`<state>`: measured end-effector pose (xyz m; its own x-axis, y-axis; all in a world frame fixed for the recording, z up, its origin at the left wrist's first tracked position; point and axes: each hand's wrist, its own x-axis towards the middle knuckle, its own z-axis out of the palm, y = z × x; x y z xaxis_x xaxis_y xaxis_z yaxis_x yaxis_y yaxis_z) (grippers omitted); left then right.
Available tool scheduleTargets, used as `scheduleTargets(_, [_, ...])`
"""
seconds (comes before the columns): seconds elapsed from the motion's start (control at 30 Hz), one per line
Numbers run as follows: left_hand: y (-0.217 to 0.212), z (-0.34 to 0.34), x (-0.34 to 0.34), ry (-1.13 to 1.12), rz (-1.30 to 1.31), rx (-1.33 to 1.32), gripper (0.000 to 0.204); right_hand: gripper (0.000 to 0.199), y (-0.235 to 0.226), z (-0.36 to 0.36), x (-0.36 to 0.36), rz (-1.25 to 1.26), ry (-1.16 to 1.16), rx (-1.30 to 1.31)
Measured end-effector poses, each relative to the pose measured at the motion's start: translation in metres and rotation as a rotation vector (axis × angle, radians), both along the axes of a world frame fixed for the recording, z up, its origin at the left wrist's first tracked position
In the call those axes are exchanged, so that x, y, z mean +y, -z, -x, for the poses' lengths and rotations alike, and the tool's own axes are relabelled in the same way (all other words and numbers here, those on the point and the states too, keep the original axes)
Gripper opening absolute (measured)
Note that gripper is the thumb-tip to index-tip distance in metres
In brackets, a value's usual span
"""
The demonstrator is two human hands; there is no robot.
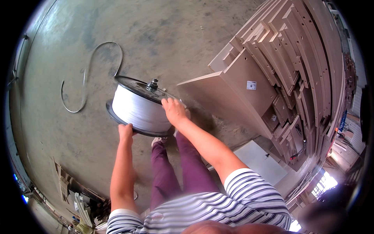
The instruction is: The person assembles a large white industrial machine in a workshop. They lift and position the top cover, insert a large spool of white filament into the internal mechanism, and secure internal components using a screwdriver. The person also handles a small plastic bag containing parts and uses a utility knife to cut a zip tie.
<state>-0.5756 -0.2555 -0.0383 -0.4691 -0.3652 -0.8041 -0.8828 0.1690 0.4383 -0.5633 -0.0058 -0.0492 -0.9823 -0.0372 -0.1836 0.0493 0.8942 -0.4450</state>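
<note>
Grey floor surrounds the white spool near the feet, the left hand closing its fingers on the lower rim, the right hand the upper, seemingly steadying it; moving it calls for even grip.

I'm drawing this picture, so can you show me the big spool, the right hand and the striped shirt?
Big spool (140, 110), head view: on its white winding.
Right hand (175, 112), head view: back of the hand.
Striped shirt (185, 208), head view: on its front.

Both hands on wht spool (blk flanges), brn panels R, gry flr
</note>
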Motion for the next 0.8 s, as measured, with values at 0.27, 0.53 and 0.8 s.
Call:
scheduleTargets(0.27, [-0.016,0.088,0.003,0.895,0.722,0.197,0.033,0.026,0.017,-0.051,-0.049,0.408,0.268,-0.247])
scheduleTargets(0.53, [-0.036,0.155,0.057,1.315,0.856,0.319,0.022,0.044,0.014,-0.025,-0.099,0.642,0.505,-0.222])
scheduleTargets(0.8, [-0.026,0.165,0.088,1.475,0.858,0.412,0.024,0.046,0.019,-0.004,-0.08,1.014,0.95,-0.315])
